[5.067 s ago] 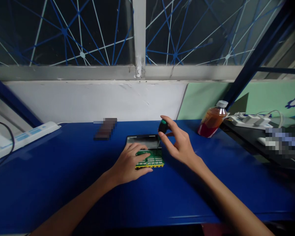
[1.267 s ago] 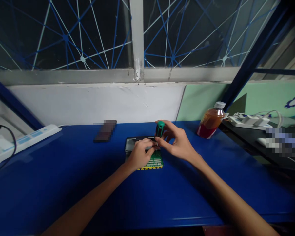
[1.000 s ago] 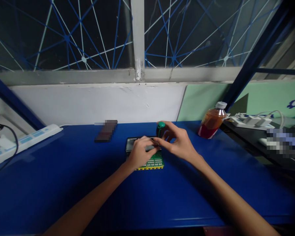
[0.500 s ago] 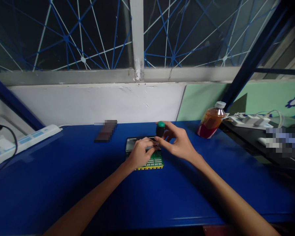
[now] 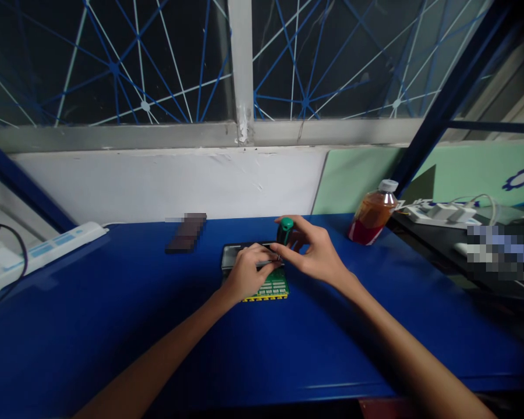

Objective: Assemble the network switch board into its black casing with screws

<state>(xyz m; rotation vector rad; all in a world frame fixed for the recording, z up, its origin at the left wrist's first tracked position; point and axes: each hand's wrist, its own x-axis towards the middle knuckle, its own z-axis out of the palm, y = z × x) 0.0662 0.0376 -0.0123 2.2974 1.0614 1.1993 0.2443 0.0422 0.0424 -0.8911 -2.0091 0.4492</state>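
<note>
A white power strip (image 5: 48,247) lies at the far left of the blue counter (image 5: 113,326), and a dark flat object (image 5: 187,231), blurred out, rests near the back wall. In the middle sits a green circuit board (image 5: 274,286) with rows of pale pads and a yellow-and-black front edge, laid over a grey metal tray (image 5: 232,256) whose long side runs left to right. The left hand (image 5: 247,273) lies curled on top of the board and tray, fingers bent and pressing down, covering most of the board's left half. Just to its right, the right hand (image 5: 314,253) pinches a short screwdriver (image 5: 284,229) with a black handle and green cap between thumb and fingers. The screwdriver stands nearly upright, cap up, shaft pointing down to the board's far right corner, right beside the left fingertips; its tip is too small to make out. Further right, near the counter's back corner, a bottle (image 5: 372,214) of amber drink with a white cap stands tilted.
</note>
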